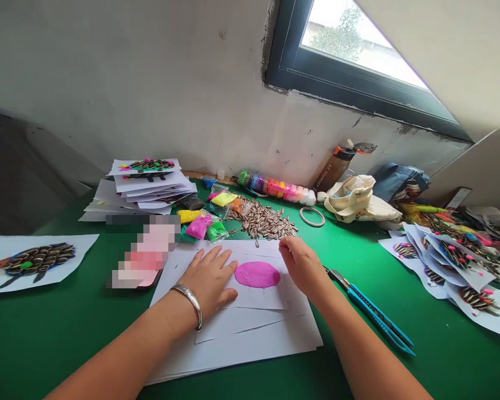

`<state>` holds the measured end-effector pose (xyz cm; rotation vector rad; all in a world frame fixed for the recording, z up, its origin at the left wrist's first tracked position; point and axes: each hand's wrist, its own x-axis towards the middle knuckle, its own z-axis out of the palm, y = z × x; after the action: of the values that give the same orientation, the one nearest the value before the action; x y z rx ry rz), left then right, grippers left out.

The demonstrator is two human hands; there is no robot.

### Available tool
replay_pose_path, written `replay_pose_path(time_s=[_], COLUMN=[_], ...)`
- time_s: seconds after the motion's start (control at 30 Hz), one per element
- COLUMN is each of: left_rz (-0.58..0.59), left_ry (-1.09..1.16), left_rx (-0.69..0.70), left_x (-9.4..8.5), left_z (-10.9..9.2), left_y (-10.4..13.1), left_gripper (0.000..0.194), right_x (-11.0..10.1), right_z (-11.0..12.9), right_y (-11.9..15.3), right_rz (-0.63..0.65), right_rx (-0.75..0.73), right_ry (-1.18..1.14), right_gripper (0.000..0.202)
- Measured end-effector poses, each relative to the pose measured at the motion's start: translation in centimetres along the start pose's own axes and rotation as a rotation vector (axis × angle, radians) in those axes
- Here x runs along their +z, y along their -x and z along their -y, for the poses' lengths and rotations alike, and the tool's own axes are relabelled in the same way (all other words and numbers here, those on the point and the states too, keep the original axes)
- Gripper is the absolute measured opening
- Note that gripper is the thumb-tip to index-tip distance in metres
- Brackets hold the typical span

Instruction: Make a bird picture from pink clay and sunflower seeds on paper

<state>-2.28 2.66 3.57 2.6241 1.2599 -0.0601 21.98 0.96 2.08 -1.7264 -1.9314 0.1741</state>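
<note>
Bare forearms [120, 344] nearest, bottom edge. Head view: I see left hand [208, 278] open, flat on white paper [266, 339]; pink oval [257, 274] on paper, frame centre; right hand [302, 266] curled beside it, can't tell if gripping; seeds [266, 219] above.

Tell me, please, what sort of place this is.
Probably a craft table in a plain room: coloured clay, a seed pile and a cutter lie on it.

Right of upper centre in the frame | brown bottle [332, 169] | lettering up its side reads "BE YOUNGER" | pale print on dark body
</note>
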Motion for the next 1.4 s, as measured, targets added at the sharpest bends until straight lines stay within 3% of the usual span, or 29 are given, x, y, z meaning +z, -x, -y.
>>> replay_pose_path(time_s=[0.2, 0.4, 0.63, 0.83, 1.4], left_rz=[-0.029, -0.033, -0.002, -0.016, 0.005], left_ry=[0.028, 0.001, 0.03, 0.053, 0.055], left_rx=[0.01, 0.021, 0.068, 0.068, 0.056], left_x=[0.3, 0.4, 0.4, 0.6, 0.9], left_z=[0.1, 0.3, 0.4, 0.5, 0.6], left_y=[0.0, -0.2, -0.2, -0.3, -0.4], left_gripper=[0.045, 0.041, 0.04, 0.041, 0.042], right_x=[0.8, 2.4, 4.0, 4.2, 3.5], right_z=[2.5, 2.4, 1.8, 1.5, 0.9], right_y=[-2.0, -2.3, -2.2, -2.3, -2.1], right_rz=[0.171, 0.252, 0.137, 0.195, 0.168], right_rx=[-0.047, -0.15, -0.302, -0.42, -0.428], right_ry=[-0.171, -0.115, -0.014, -0.003, 0.023], right_gripper=[0.016, 0.022, 0.02, 0.021, 0.024])
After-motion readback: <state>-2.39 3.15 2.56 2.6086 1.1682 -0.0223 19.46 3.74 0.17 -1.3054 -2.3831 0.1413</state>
